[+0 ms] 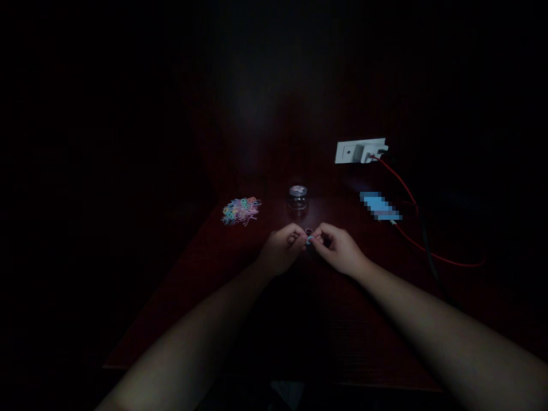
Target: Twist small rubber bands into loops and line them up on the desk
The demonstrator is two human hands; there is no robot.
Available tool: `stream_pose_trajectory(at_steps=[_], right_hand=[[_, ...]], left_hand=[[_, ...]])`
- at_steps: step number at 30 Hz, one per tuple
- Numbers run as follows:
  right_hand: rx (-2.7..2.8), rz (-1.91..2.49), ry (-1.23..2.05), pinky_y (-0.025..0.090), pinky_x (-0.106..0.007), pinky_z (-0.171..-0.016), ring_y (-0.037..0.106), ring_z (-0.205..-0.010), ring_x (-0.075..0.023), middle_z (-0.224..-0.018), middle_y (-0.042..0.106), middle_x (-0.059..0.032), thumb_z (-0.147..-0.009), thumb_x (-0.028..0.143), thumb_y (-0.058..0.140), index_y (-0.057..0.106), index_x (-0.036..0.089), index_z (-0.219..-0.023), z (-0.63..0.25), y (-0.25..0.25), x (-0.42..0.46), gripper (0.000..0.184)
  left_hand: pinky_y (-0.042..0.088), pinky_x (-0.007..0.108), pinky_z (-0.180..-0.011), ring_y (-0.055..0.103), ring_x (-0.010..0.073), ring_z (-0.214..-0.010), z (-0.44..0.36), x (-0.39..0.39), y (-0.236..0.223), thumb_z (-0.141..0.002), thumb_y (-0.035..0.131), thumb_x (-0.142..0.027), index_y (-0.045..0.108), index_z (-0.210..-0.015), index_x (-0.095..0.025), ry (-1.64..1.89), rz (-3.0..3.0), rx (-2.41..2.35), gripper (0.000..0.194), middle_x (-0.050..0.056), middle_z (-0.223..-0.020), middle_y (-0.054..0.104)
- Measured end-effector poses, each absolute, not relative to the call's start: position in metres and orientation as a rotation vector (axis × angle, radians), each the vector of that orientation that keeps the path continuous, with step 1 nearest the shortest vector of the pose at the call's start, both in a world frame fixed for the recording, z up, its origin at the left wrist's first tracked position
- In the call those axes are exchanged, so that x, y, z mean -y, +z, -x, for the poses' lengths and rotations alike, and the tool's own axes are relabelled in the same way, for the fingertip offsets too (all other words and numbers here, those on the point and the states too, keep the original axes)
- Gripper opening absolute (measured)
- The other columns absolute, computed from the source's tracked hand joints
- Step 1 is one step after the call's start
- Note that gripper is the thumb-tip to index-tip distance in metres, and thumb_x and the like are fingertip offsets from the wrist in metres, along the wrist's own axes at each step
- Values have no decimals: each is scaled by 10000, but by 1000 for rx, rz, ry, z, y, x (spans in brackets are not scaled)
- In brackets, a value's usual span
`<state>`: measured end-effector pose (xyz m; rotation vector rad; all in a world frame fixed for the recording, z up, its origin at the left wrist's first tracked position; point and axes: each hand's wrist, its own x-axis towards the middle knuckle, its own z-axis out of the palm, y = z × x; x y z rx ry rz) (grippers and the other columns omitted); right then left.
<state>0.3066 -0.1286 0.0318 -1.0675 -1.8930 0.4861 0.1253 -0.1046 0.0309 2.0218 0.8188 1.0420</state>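
Note:
The scene is very dark. My left hand (282, 249) and my right hand (338, 246) meet over a dark reddish table (205, 285), fingertips pinched together on a small pale blue elastic band (309, 240). A tiny dark ring (309, 231) lies on the table just beyond the fingertips. Behind them stands a small clear jar (297, 197) with a patterned lid. A heap of several pastel elastic bands (241, 210) lies to the left of the jar.
A white power strip (359, 152) with a plug sits at the back right; a red cable (411, 200) runs from it across the table's right side. A blurred blue phone-like object (379, 206) lies right of the jar. Surroundings are black.

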Motion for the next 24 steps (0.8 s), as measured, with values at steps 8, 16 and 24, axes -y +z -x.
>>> stream_pose_trajectory(at_steps=[8, 16, 24], right_hand=[[1850, 1088, 483, 427, -244, -568, 520, -600, -121, -668, 576, -1, -807, 230, 571, 547, 189, -777, -306, 31, 128, 56], [1877, 1095, 405, 364, -232, -548, 465, -583, -110, -643, 520, 21, -799, 212, 562, 473, 199, -716, -306, 33, 130, 123], [1908, 1059, 462, 371, -238, -563, 463, -608, -112, -679, 507, 19, -809, 202, 559, 467, 201, -740, -307, 29, 128, 115]], left_hand=[[383, 201, -528, 548, 100, -585, -127, 102, 26, -847, 566, -340, 578, -834, -172, 974, -1914, -829, 168, -8, -689, 625], [328, 184, -491, 488, 81, -525, -128, 100, 21, -788, 645, -342, 555, -844, -173, 935, -1859, -830, 199, -35, -619, 570], [351, 191, -507, 502, 86, -551, -126, 101, 22, -824, 596, -312, 531, -844, -181, 957, -1982, -855, 147, -30, -644, 576]])
